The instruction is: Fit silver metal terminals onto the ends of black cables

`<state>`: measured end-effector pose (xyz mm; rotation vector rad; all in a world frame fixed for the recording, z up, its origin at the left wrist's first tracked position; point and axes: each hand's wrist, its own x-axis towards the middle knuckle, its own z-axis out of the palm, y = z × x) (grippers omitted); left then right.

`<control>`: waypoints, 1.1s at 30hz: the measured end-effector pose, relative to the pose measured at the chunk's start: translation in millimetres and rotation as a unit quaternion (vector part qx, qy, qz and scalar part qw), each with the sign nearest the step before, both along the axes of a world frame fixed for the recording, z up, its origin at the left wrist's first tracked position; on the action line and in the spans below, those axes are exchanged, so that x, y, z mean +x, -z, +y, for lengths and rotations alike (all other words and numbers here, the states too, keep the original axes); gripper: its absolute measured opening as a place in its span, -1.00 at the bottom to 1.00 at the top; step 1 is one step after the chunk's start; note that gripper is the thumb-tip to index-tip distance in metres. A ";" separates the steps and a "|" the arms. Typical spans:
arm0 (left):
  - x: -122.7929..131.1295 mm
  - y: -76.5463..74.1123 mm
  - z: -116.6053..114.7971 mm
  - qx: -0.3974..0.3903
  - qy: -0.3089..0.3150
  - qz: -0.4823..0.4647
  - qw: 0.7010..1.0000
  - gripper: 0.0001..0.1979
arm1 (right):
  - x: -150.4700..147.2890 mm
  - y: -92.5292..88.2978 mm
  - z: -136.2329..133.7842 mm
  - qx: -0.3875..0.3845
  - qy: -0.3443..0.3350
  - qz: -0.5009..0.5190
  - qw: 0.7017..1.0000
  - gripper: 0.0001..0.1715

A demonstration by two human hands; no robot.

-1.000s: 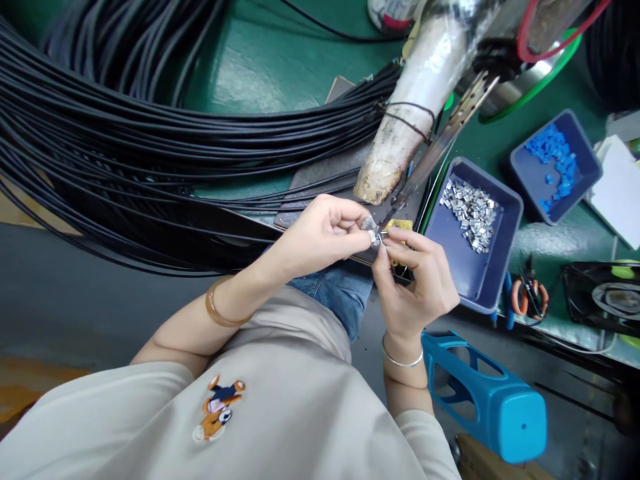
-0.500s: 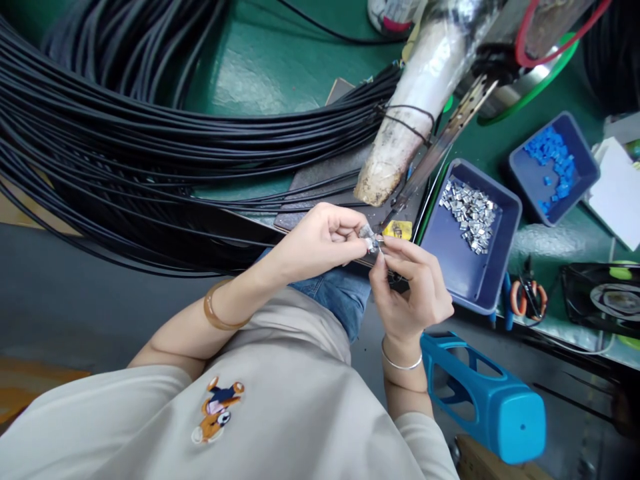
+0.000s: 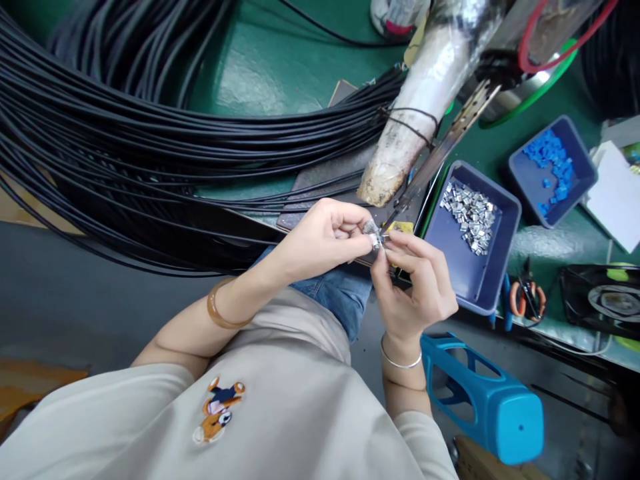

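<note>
My left hand (image 3: 336,235) is closed in a pinch on a small silver metal connector (image 3: 377,242). A greyish covering shows on its fingertip. From the other side my right hand (image 3: 414,279) pinches at the same spot, thumb and index fingertip close together. What it grips is too small to make out. The soldering iron (image 3: 440,143) slants down from the upper right, its dark tip close above the connector; whether they touch I cannot tell. A yellow sponge-like piece (image 3: 401,227) lies just behind my right fingertips.
Black cables (image 3: 210,143) sweep across the left. A wrapped duct (image 3: 400,137) hangs over the work spot. At right stand a bin (image 3: 457,267) of silver metal shells and a bin (image 3: 580,175) of blue parts. Orange-handled pliers (image 3: 527,300) lie near the edge, above a blue stool (image 3: 520,423).
Both hands have shifted very slightly up and right, with the connector a little nearer the iron's tip. The grips look the same, and the whole view has moved slightly.
</note>
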<state>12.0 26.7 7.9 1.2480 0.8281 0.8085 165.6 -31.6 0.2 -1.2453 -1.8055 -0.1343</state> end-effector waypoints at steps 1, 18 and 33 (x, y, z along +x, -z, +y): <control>-0.4 0.4 -0.3 -0.002 0.004 0.001 1.000 -0.90 | -0.1 0.6 -0.7 -0.002 -0.003 0.003 1.000 -0.72; -5.4 1.5 -8.2 0.015 0.036 0.027 0.999 -0.88 | 4.3 4.9 -6.7 -0.005 0.006 -0.020 1.000 -0.75; 0.5 2.0 -3.1 -0.009 -0.014 -0.014 1.000 -0.90 | 2.8 5.9 2.2 0.009 0.025 -0.030 0.999 -0.77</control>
